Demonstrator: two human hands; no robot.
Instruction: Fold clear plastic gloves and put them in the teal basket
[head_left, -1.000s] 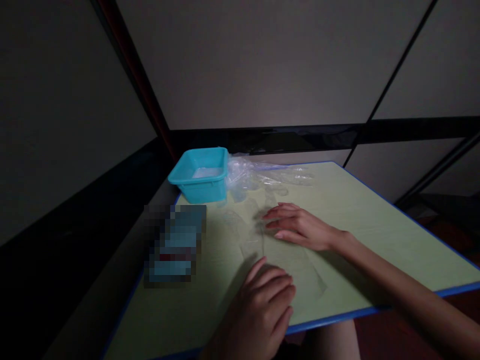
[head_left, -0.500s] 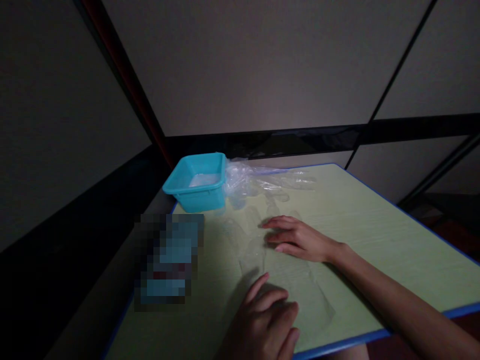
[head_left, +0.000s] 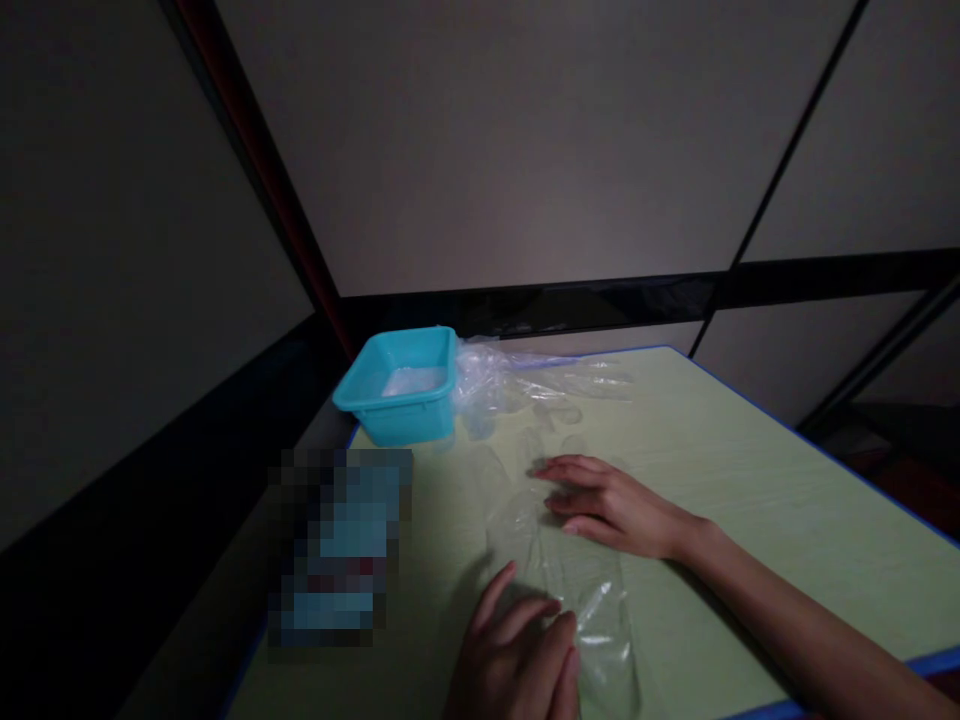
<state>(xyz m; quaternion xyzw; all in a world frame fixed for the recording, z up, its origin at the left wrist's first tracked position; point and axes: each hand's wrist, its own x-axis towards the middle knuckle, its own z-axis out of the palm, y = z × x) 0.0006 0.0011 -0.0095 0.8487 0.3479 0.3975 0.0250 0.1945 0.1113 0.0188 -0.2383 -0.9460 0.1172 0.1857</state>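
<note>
A clear disposable plastic glove [head_left: 600, 600] lies in front of me, its finger parts pointing away and its cuff end toward me. My left hand [head_left: 521, 645] is at the near left of the glove, thumb and index finger pinched together on the thin film. My right hand [head_left: 611, 505] rests over the glove's upper part, fingers stretched to the left and slightly apart, touching the film or the table. Part of the glove is hidden under both hands. The film is wrinkled and shiny near my left hand.
A turquoise plastic basket [head_left: 394, 420] with something white inside stands at the far left. Beside it lies a heap of clear plastic gloves [head_left: 495, 375]. A blurred-out bluish item [head_left: 349, 550] lies along the left edge. The pale green table [head_left: 750, 480] has a blue edge, with wall panels behind.
My left thumb and index finger have closed together, and the glove's near part has become narrower and more creased. My right hand has stayed nearly in place. The view has tilted slightly upward.
</note>
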